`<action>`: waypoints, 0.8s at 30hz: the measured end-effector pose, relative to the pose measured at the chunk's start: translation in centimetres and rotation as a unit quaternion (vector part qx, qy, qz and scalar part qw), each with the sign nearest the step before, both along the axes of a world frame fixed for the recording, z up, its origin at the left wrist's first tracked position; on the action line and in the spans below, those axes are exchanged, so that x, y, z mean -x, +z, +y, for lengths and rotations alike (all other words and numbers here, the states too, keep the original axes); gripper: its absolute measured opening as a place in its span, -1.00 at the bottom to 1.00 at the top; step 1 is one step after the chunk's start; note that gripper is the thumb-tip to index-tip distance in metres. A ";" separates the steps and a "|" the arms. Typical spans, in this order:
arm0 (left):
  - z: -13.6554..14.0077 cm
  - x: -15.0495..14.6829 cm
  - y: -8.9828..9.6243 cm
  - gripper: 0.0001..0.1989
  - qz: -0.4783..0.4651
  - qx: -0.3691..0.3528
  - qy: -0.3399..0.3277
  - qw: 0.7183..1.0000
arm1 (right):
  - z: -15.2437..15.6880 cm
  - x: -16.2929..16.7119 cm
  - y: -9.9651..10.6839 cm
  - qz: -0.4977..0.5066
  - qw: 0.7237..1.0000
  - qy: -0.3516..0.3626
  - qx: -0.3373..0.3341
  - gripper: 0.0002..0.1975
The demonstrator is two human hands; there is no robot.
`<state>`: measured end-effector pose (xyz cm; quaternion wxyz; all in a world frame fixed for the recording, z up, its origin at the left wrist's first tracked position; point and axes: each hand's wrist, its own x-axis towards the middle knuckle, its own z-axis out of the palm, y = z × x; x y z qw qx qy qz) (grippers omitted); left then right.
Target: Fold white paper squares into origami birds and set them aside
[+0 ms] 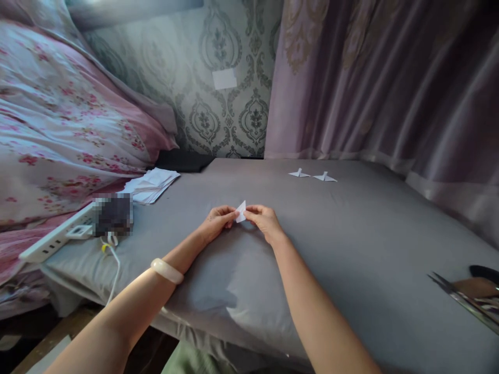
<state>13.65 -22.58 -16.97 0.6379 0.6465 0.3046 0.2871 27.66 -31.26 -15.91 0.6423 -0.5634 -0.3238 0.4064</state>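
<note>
A small piece of folded white paper [241, 211] is held up between both hands, over the middle of the grey cloth-covered surface [351, 234]. My left hand [219, 222] pinches its left edge between thumb and fingers. On the other side my right hand [264, 221] grips the right edge the same way. The paper has a pointed top; its lower folds are partly covered by my fingertips. Farther back on the right lie two folded white paper figures, one paper figure [299, 173] beside another paper figure [325, 177], each with spread wing-like points.
A stack of white paper sheets [152, 184] lies at the back left. Nearby are a white power strip [54, 236], a blurred-out dark object [113, 214] and a white cable [118, 270]. Scissors [463, 301] lie at the right edge. Curtains [331, 93] hang behind.
</note>
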 end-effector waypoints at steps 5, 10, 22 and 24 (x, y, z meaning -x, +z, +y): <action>0.0 -0.4 0.2 -0.69 0.005 0.005 -0.012 1.000 | -0.5 -0.4 0.0 -0.046 0.999 0.017 0.010 -0.83; -0.1 -0.7 0.9 -0.70 -0.004 0.021 -0.030 0.999 | -0.7 -0.7 0.2 -0.094 0.995 0.030 0.011 -0.83; 4.4 -2.7 2.5 -0.86 -0.008 -0.397 -0.110 0.911 | -0.7 -1.2 0.7 -0.555 0.824 -0.108 -0.026 -0.73; 5.2 -3.0 1.7 -0.82 -0.002 -0.418 -0.120 0.901 | -0.3 -1.4 0.1 -0.622 0.777 -0.096 0.004 -0.69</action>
